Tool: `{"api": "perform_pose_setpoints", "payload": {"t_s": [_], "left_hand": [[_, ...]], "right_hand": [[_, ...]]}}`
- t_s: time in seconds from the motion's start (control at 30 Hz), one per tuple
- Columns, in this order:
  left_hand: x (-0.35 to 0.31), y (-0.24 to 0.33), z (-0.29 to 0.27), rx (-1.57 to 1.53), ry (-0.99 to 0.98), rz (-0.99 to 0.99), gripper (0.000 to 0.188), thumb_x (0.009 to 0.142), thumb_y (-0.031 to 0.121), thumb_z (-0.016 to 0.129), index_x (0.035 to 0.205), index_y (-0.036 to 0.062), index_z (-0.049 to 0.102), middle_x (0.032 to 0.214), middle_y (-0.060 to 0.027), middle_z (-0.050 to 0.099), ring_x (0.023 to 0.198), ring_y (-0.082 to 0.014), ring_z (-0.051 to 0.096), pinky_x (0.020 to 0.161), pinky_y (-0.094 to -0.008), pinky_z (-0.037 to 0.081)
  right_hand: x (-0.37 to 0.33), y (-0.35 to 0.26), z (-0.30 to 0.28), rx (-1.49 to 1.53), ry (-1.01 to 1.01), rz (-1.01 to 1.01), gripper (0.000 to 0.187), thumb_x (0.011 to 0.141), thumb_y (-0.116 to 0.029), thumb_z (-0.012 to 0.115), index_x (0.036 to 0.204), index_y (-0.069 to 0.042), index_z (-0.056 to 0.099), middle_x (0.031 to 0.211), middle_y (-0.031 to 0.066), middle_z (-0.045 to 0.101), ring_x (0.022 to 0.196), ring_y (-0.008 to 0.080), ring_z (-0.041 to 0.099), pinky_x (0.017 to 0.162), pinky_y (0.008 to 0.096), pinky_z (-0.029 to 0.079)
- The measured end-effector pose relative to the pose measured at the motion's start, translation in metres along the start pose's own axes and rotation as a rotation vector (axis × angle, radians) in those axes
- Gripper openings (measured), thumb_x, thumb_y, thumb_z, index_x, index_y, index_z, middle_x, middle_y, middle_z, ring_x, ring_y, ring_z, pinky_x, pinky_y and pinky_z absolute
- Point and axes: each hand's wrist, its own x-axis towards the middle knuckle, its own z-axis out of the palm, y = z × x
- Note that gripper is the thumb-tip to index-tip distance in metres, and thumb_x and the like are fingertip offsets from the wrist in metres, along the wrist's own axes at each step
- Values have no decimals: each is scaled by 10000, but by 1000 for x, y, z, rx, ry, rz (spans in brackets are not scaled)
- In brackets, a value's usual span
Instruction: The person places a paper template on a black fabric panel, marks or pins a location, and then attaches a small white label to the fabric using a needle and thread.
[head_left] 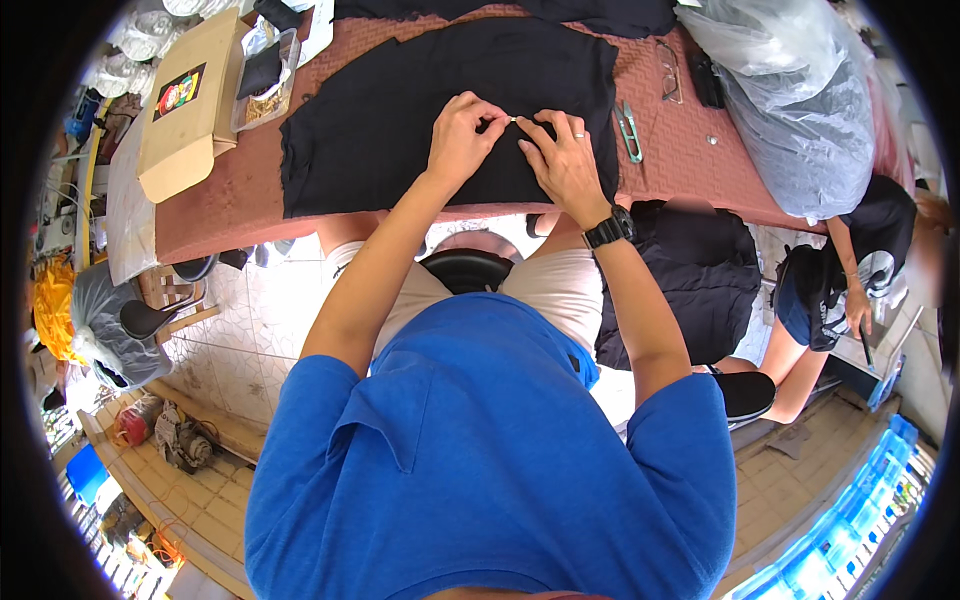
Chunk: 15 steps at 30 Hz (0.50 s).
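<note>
A piece of black fabric (370, 130) lies spread over the table in front of me. Above its right half, both my hands meet at a tiny pale object (514, 119), too small to name. My left hand (466, 135) pinches at it with thumb and forefinger. From the other side, my right hand (565, 155) reaches to it with the fingertips, its other fingers loosely bent over the fabric. Green-handled thread snips (629, 132) lie just right of the fabric, close to my right hand.
The table (200, 215) has a reddish-brown quilted cover. An open cardboard box (190, 130) and a clear plastic tub (268, 85) stand at the left. Eyeglasses (669, 72) lie beyond the snips. A large plastic bag (800, 110) bulges at the right, near another person (850, 260). Black fabric (690, 280) hangs beside my right leg.
</note>
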Motion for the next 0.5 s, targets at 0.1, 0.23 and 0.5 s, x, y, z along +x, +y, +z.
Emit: {"api": "perform_pose_setpoints", "payload": {"t_s": [0.1,0.23,0.5], "left_hand": [[3,0,-12,-232,-52,-162,135,913,92,696,1035,48,734,919,-69,674,818,-189,650,714,-305,529],[-1,-7,-40,-44,-49,-44,244,960,64,619,1199,65,671,1129,-98,661,964,-223,654,853,-329,511],[-24,1,-35,544,-179,165,593,961,499,593,1459,189,508,1558,-86,406,1462,-336,330,1173,-583,259]], "right_hand": [[-5,1,-8,214,109,41,354,906,-154,688,1252,-87,651,1239,104,570,1127,322,535,923,429,464],[-18,-4,-28,118,220,126,322,881,-71,683,1203,-55,664,1194,125,603,1119,337,552,906,436,458],[-41,-5,-16,104,135,142,213,882,-76,683,1093,-59,705,1178,104,614,1101,315,564,899,432,449]]}}
